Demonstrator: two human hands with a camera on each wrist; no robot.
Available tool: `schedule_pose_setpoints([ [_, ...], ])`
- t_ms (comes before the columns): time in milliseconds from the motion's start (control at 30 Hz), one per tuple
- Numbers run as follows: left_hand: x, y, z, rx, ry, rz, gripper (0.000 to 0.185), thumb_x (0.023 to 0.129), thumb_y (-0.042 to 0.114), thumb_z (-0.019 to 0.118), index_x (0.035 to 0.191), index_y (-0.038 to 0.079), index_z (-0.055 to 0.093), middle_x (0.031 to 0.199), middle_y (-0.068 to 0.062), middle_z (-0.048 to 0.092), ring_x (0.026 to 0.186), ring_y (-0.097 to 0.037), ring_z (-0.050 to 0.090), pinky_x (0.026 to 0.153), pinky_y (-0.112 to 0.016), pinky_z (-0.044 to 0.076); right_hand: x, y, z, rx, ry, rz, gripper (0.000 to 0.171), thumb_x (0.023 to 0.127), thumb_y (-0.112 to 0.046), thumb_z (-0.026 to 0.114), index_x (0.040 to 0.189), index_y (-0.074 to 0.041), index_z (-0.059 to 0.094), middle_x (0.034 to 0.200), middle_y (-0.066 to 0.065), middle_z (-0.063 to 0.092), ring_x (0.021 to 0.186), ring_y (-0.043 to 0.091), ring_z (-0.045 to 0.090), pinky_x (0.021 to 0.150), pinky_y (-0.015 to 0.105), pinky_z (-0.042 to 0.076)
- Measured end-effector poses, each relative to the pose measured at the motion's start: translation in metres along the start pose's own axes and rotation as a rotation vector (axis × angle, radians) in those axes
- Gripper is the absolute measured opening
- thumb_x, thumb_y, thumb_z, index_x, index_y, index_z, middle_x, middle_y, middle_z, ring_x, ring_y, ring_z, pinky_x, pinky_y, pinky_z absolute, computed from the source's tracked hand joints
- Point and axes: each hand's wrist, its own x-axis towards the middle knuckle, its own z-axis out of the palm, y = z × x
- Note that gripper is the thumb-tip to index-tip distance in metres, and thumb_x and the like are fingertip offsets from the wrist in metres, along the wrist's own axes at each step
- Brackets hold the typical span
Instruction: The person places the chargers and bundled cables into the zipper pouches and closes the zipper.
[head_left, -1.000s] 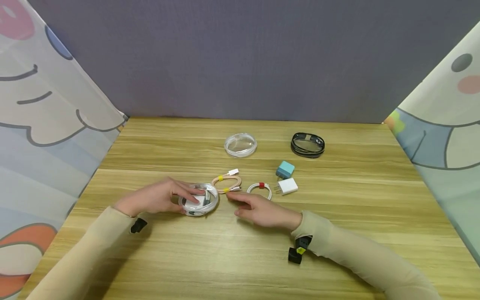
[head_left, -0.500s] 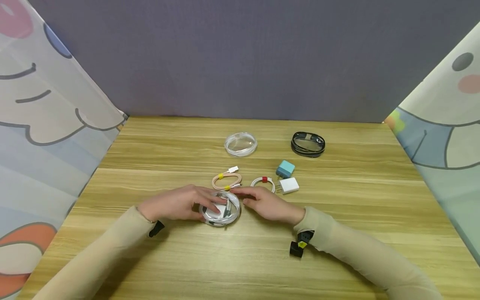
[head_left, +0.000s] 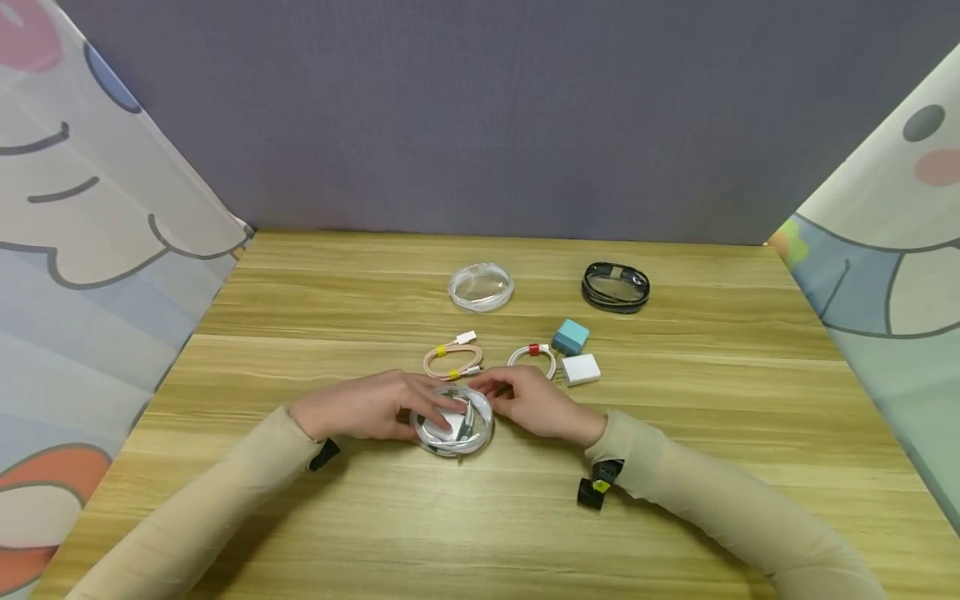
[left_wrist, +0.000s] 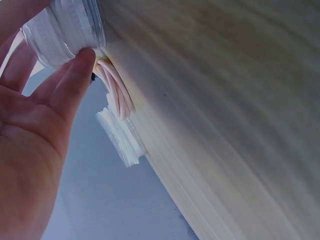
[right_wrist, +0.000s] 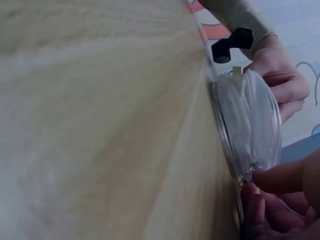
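Note:
A round clear zip pouch (head_left: 483, 423) lies near the table's middle, with a white charger (head_left: 447, 427) and a cable showing inside. My left hand (head_left: 375, 406) holds it from the left, fingers over its top; in the left wrist view the thumb presses the pouch's side (left_wrist: 60, 37). At the opposite edge, my right hand (head_left: 538, 404) pinches the small metal zipper pull (right_wrist: 248, 176) between thumb and finger. The white zipper (right_wrist: 245, 110) runs along the pouch's side wall in the right wrist view.
Behind the pouch lie a pink cable (head_left: 453, 363) with yellow ties and a white cable (head_left: 532, 362) with a red tie. A blue charger (head_left: 571, 336) and white charger (head_left: 581, 369) sit to the right. A clear pouch (head_left: 481, 287) and black-rimmed pouch (head_left: 616, 287) stand farther back.
My left hand has moved the pouch rightward to my right hand. The right fingers, earlier extended and apart from it, have curled in to its edge and now pinch the zipper pull.

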Motion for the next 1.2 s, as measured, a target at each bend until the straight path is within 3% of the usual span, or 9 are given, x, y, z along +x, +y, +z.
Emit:
schedule_pose_setpoints([
  [167, 0.001, 0.0, -0.001, 0.0, 0.0, 0.007, 0.04, 0.084, 0.007, 0.079, 0.122, 0.02, 0.073, 0.143, 0.006, 0.055, 0.138, -0.03, 0.043, 0.113, -0.042, 0.033, 0.002, 0.001, 0.001, -0.061, 0.047, -0.02, 0.018, 0.089, 0.001, 0.067, 0.102, -0.008, 0.074, 0.086, -0.006, 0.067, 0.08, 0.006, 0.061, 0.073, 0.024, 0.053],
  [433, 0.001, -0.003, 0.0, -0.012, 0.007, 0.005, 0.04, 0.084, 0.008, 0.08, 0.121, 0.02, 0.074, 0.141, 0.005, 0.056, 0.138, -0.026, 0.044, 0.113, -0.041, 0.034, 0.004, -0.001, 0.0, -0.163, 0.033, -0.044, 0.017, 0.089, 0.001, 0.067, 0.099, -0.009, 0.075, 0.082, -0.008, 0.066, 0.075, 0.004, 0.059, 0.069, 0.023, 0.051],
  [767, 0.001, -0.006, -0.001, -0.03, -0.007, 0.011, 0.044, 0.083, 0.003, 0.079, 0.123, 0.021, 0.073, 0.143, 0.008, 0.054, 0.137, -0.022, 0.045, 0.112, -0.041, 0.035, 0.005, -0.013, 0.0, -0.415, -0.046, -0.078, 0.015, 0.098, -0.004, 0.057, 0.105, -0.005, 0.07, 0.096, 0.004, 0.063, 0.093, 0.021, 0.06, 0.086, 0.039, 0.05],
  [1033, 0.004, -0.006, -0.002, -0.05, -0.032, -0.003, 0.043, 0.083, 0.004, 0.079, 0.122, 0.02, 0.073, 0.142, 0.01, 0.055, 0.133, -0.015, 0.049, 0.109, -0.035, 0.039, 0.003, -0.017, -0.004, -0.46, -0.079, -0.03, 0.012, 0.099, -0.008, 0.057, 0.099, -0.007, 0.069, 0.094, 0.002, 0.061, 0.092, 0.02, 0.059, 0.084, 0.039, 0.05],
  [1200, 0.004, -0.004, -0.002, -0.053, -0.038, -0.021, 0.041, 0.083, 0.006, 0.08, 0.121, 0.02, 0.074, 0.141, 0.01, 0.055, 0.131, -0.013, 0.05, 0.108, -0.034, 0.041, 0.001, -0.018, -0.007, -0.478, -0.078, -0.029, 0.011, 0.1, -0.011, 0.058, 0.093, -0.013, 0.066, 0.085, -0.003, 0.062, 0.078, 0.014, 0.058, 0.074, 0.036, 0.05],
])
